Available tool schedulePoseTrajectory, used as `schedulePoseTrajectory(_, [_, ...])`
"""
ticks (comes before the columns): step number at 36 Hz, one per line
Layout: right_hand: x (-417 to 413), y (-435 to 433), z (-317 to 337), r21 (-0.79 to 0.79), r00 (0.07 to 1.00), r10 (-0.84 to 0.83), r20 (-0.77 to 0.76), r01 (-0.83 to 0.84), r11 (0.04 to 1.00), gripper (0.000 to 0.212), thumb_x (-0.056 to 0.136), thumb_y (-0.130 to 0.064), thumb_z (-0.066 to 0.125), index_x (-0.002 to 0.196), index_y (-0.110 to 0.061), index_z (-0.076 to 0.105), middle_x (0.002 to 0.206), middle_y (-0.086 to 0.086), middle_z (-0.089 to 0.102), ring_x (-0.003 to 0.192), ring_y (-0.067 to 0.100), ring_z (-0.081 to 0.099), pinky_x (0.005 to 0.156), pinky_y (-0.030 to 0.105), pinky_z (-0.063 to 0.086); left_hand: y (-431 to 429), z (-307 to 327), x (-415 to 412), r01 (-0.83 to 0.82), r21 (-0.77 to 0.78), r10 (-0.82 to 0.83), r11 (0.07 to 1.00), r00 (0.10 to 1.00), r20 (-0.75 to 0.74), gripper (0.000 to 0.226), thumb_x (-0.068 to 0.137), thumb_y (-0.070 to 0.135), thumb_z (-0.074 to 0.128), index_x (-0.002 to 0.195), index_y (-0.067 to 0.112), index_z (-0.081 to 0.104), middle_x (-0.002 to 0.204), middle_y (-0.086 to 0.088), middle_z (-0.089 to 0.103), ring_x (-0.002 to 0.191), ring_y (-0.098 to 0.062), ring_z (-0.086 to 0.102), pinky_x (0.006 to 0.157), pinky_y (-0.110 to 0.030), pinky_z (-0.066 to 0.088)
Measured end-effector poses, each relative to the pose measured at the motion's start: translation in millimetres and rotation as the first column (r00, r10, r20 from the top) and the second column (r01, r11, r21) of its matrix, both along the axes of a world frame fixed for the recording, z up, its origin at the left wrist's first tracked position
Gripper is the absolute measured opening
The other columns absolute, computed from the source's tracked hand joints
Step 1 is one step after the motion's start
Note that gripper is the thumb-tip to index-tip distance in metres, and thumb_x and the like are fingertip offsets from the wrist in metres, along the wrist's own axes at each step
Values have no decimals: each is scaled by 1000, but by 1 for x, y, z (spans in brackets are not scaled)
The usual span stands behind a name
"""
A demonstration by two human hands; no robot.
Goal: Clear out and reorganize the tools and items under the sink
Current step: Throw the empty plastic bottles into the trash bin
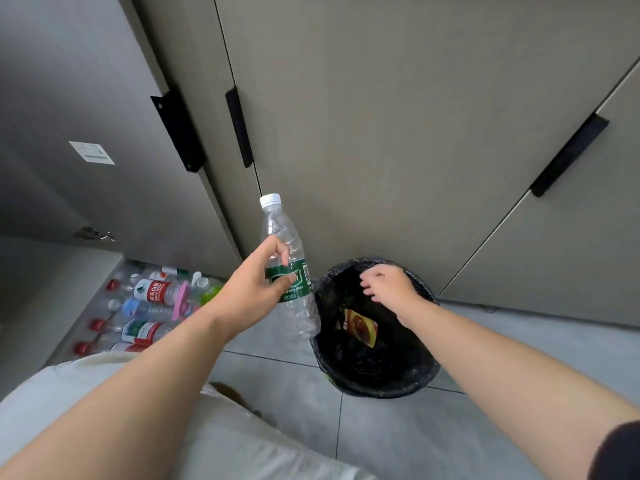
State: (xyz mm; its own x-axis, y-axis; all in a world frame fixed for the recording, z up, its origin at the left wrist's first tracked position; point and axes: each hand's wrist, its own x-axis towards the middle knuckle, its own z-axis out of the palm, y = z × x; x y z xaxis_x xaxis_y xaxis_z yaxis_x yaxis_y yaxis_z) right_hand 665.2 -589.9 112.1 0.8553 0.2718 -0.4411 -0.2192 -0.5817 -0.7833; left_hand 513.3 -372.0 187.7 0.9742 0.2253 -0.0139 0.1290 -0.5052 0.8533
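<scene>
My left hand (258,289) grips an empty clear plastic bottle (289,244) with a green label and a white cap, held upright just left of the bin. My right hand (389,284) is over the far rim of the black-lined trash bin (408,382) and seems to grip the bag's edge there. Inside the bin lies a red and yellow wrapper (360,327). Several empty bottles (145,306) with red and white caps lie on their sides in the open cabinet at lower left.
The open cabinet door (86,116) stands at left with a black handle (178,133). Closed grey doors (381,116) fill the view ahead. Grey floor tiles (415,438) spread below. My knee in light trousers (242,445) is at bottom centre.
</scene>
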Motion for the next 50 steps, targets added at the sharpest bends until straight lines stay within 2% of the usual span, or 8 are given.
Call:
schedulePoseTrajectory(5, [0, 12, 60, 437, 944, 312, -107, -237, 868, 43, 87, -54, 66, 122, -29, 65, 116, -2, 71, 106, 12, 69, 87, 32, 59, -9, 2, 3, 22, -9, -22, 1000, 1000, 8, 24, 96, 17, 62, 104, 25, 41, 74, 23, 51, 60, -8, 34, 54, -19, 39])
schedulePoseTrajectory(9, [-8, 29, 84, 405, 899, 439, -16, -395, 824, 57, 78, -61, 74, 128, -41, 56, 115, -11, 70, 109, 3, 66, 89, 32, 57, -23, 12, 5, 88, 40, -89, 995, 995, 36, 26, 95, 13, 62, 97, 25, 40, 73, 26, 49, 63, -5, 36, 60, -22, 37])
schedulePoseTrajectory(13, [-13, 31, 89, 338, 912, 403, 77, -404, 850, 47, 75, -57, 78, 118, -45, 60, 108, -10, 70, 102, 2, 68, 83, 31, 58, -30, 20, 4, 131, 41, -131, 991, 991, 2, 27, 95, 11, 62, 96, 25, 40, 81, 27, 52, 71, -3, 43, 81, -45, 53])
schedulePoseTrajectory(16, [-17, 25, 84, 404, 890, 456, -24, -408, 819, 56, 73, -55, 81, 122, -43, 58, 112, -10, 69, 107, 5, 67, 88, 36, 58, -34, 23, 2, 183, 44, -181, 982, 983, -42, 24, 95, 14, 63, 103, 22, 42, 100, 15, 57, 92, -20, 55, 93, -54, 51])
schedulePoseTrajectory(25, [-5, 8, 85, 390, 917, 399, 15, -373, 842, 51, 69, -50, 85, 113, -37, 64, 112, -1, 66, 103, 13, 69, 82, 33, 58, -41, 22, 6, 114, -108, -115, 988, 993, -1, 33, 94, 11, 67, 99, 19, 35, 116, -6, 67, 105, -22, 67, 89, -46, 57])
schedulePoseTrajectory(28, [2, 3, 81, 338, 908, 416, 57, -409, 847, 51, 67, -49, 86, 113, -38, 66, 112, 1, 64, 99, 11, 69, 77, 28, 58, -38, 15, 8, 108, -180, -112, 978, 994, -15, 34, 93, 11, 70, 104, 21, 39, 131, 1, 63, 113, -3, 66, 86, -25, 58])
schedulePoseTrajectory(37, [7, -13, 6, -214, 847, 473, 243, -428, 878, 58, 57, -55, 85, 103, -36, 55, 98, -9, 60, 79, 11, 60, 74, 32, 55, -18, -2, 6, -45, 6, 45, 999, 995, -93, 33, 96, 19, 65, 123, 33, 54, 127, 11, 58, 116, -3, 60, 103, -34, 49])
schedulePoseTrajectory(50, [-24, 10, -102, -514, 803, 596, -6, -514, 687, 61, 72, -35, 77, 123, -28, 45, 114, -1, 50, 106, 25, 58, 79, 35, 51, 15, 0, -15, -71, 116, 87, 991, 986, -139, 15, 97, 21, 64, 108, 31, 64, 117, 7, 57, 112, -2, 60, 103, -25, 44])
